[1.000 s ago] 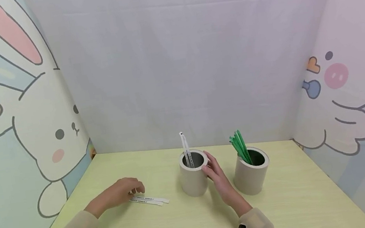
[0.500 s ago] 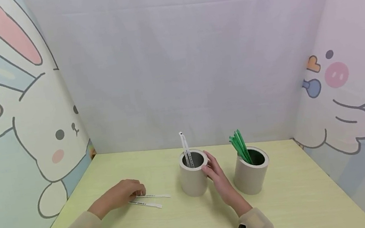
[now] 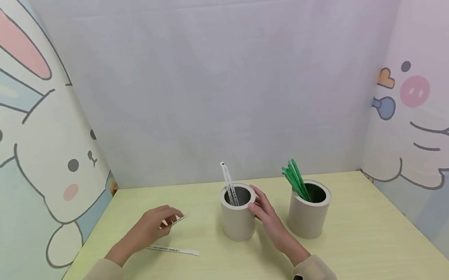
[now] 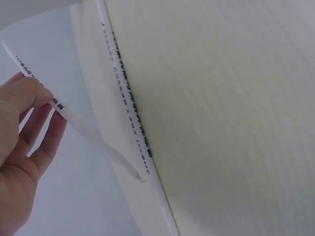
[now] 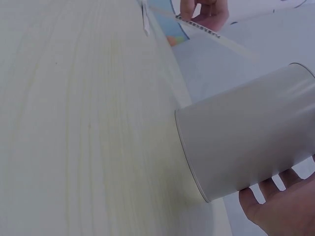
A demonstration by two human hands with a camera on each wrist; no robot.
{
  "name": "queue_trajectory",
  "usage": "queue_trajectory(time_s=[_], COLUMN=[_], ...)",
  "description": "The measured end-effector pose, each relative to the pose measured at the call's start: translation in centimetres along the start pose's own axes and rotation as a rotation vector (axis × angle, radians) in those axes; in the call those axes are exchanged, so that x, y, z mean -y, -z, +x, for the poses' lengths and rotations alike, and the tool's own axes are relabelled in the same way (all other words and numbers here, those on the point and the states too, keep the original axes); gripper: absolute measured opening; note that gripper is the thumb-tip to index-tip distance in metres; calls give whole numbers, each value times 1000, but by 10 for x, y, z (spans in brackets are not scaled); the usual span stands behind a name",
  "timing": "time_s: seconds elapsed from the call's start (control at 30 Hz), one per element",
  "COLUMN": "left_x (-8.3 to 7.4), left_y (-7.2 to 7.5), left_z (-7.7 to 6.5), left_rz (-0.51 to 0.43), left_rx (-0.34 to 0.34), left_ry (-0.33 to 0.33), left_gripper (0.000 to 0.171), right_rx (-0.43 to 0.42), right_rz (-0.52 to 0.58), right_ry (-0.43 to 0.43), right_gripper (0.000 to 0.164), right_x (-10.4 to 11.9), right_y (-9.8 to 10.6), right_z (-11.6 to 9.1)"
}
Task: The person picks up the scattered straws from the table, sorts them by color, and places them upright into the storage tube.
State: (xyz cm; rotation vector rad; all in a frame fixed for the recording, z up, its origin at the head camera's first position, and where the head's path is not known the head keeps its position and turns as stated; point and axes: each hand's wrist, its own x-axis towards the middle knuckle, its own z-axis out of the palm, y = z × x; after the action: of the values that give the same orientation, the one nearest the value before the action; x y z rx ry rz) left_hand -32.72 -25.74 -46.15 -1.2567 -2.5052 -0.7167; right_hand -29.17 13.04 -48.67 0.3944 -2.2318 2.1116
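My left hand [image 3: 152,226] pinches a slim white wrapped straw [image 4: 81,125] with dark print, held tilted above the table. Below it, a second white wrapped straw [image 3: 175,250] lies flat on the tabletop; the left wrist view shows its printed side [image 4: 129,105]. My right hand [image 3: 275,228] grips the right side of a light grey cylindrical holder [image 3: 238,226], thumb at the front near the rim and fingers behind. That holder stands upright with white wrapped straws [image 3: 228,182] leaning inside it. In the right wrist view my fingertips touch the holder's wall [image 5: 246,132].
Right of my right hand stands a matching grey holder [image 3: 308,221] with several green wrapped straws [image 3: 296,180]. The pale yellow table [image 3: 227,278] meets a grey cloth backdrop [image 3: 217,88]. Cartoon-printed panels flank both sides.
My left hand has separated the two loose white straws and lifted one up, slightly away from me. The other straw stays on the table. My right hand keeps its place on the holder.
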Motion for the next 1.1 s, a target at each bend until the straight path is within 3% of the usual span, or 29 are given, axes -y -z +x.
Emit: queue_trajectory(time_s=[0.23, 0.43, 0.83, 1.1], left_x=[-9, -28, -63, -90], left_y=[2, 5, 13, 16], left_z=[19, 39, 89, 124], left_rz=[-125, -260, -501, -690], left_rx=[-138, -267, -450, -581], left_ry=[193, 324, 365, 346], left_gripper=[44, 39, 42, 45], right_rx=[-1, -2, 6, 7], right_rz=[-9, -8, -6, -9], right_ry=[-5, -7, -4, -10], right_gripper=[63, 64, 63, 63], right_x=[0, 1, 2, 1], right_y=[0, 0, 1, 1], right_z=[-1, -2, -2, -1])
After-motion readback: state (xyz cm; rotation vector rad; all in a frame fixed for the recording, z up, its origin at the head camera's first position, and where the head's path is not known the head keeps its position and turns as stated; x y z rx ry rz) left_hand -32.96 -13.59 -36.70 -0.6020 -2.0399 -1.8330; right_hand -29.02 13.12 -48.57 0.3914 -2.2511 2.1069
